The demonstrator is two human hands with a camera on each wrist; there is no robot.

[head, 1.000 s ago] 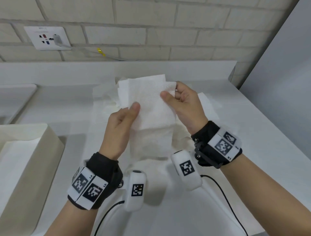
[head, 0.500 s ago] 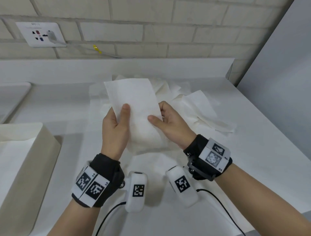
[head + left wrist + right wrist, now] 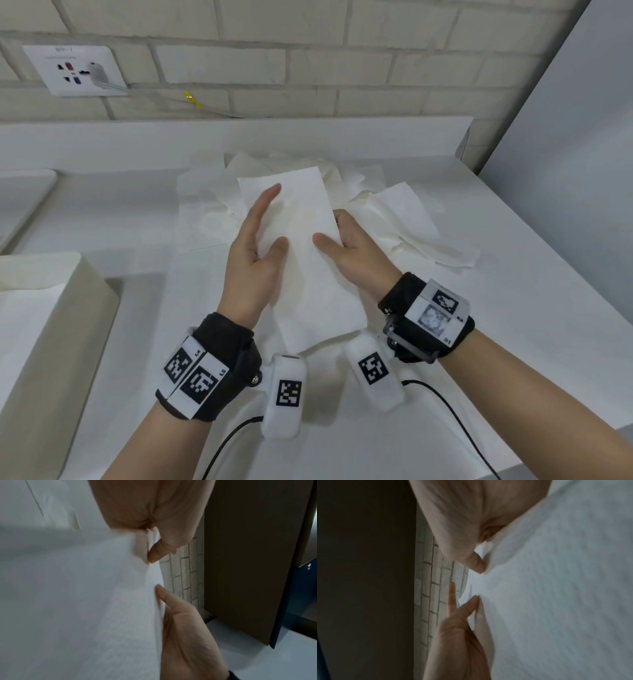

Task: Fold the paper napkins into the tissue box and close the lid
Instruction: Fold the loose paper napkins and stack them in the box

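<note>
A white paper napkin (image 3: 308,281), folded into a long narrow strip, is held up over the counter between both hands. My left hand (image 3: 274,219) lies along its left edge with the fingers stretched straight and the thumb (image 3: 279,245) pressing on top. My right hand (image 3: 330,228) grips the right edge, thumb on top and fingers underneath. In the left wrist view the napkin (image 3: 77,601) hides the left fingers. The right wrist view shows the napkin (image 3: 556,588) filling the right side. The open beige tissue box (image 3: 78,308) stands at the left with white paper inside.
A loose pile of unfolded napkins (image 3: 394,219) lies behind the hands on the white counter (image 3: 513,325). A brick wall with a socket (image 3: 75,68) runs along the back. A grey panel (image 3: 582,171) bounds the right side. A white tray-like edge (image 3: 24,192) shows at far left.
The wide napkin has been folded into a narrow strip and brought lower. My left fingers have straightened along its edge, and the right hand has slid to the right edge.
</note>
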